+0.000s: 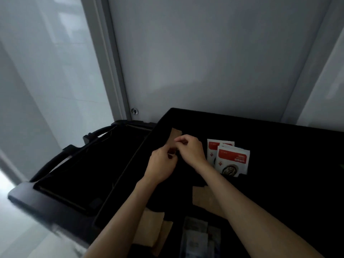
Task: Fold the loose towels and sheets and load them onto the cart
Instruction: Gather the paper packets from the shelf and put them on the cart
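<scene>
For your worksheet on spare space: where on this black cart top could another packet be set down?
Bare black surface lies right of the red-and-white packets, running to the far edge. It is crowded around the left hand and right hand on the brown packet, and near the front paper packets.

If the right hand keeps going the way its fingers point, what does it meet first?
The right hand points left, toward the left hand. It would probably meet the brown packet both pinch, then the left fingers; depth is unclear.
</scene>
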### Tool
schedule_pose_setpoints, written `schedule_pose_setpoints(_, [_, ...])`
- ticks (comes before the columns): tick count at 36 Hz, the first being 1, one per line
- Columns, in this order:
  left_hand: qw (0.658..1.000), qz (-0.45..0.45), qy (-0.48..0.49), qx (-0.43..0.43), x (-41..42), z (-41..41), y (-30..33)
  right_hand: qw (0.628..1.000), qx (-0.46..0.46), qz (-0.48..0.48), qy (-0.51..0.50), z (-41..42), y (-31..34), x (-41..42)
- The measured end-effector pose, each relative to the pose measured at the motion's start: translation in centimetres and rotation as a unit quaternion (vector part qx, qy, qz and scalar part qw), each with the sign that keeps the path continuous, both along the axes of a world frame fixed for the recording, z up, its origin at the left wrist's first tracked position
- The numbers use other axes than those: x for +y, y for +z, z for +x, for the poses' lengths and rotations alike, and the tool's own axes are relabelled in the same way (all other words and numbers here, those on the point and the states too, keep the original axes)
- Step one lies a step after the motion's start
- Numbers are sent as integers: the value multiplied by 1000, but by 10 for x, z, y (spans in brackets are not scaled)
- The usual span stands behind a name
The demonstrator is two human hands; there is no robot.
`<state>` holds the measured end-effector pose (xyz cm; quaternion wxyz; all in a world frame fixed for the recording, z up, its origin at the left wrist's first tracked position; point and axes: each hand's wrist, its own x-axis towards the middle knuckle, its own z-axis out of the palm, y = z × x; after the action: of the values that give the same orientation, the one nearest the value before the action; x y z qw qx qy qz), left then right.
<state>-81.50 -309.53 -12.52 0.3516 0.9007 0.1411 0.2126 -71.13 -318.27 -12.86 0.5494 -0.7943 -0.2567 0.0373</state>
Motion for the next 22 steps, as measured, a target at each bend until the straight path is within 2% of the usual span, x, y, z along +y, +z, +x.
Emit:
schedule_pose_setpoints(4, [994, -55, 74, -53, -14, -37, 0, 998, 39, 38, 37, -27, 5, -3])
schedule_pose_setpoints(10, [968, -151, 174, -105, -18, -105, 14, 990, 54, 84, 94, -98, 20, 20])
schedule_pose_setpoints(17, [926, -196, 271, -177, 3, -209, 30, 973, 32, 86, 212, -204, 44, 62])
schedule_pose_setpoints(22, [903, -207, 303, -222, 19, -283, 34, 960, 18, 76, 268, -275, 47, 94])
